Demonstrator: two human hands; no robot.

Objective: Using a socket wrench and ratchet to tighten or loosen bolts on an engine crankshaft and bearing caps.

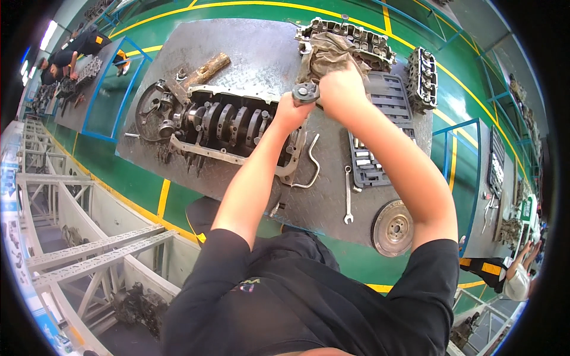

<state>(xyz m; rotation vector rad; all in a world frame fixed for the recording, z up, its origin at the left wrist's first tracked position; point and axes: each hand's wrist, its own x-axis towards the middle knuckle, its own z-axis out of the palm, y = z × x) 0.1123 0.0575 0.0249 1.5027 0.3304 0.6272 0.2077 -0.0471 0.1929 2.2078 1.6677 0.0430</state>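
My left hand (290, 114) is closed around a ratchet wrench, whose round dark head (306, 93) shows above my fingers. Close beside it, my right hand (344, 89) is closed on a crumpled brown rag (328, 52); its fingertips are partly hidden. The rag lies against a cylinder head (380, 48) at the far side of the table. Left of my left forearm rests an engine block (217, 153) with its crankshaft (233, 124) exposed. Under and beside my right forearm sits an open socket set case (389, 95), partly covered by the arm.
The metal-topped table (249, 44) also holds a second cylinder head (423, 80), a wooden piece (205, 70), a bent metal tube (313, 163), a combination wrench (348, 196) and a flywheel (392, 228) near the front edge. People work at tables on both sides.
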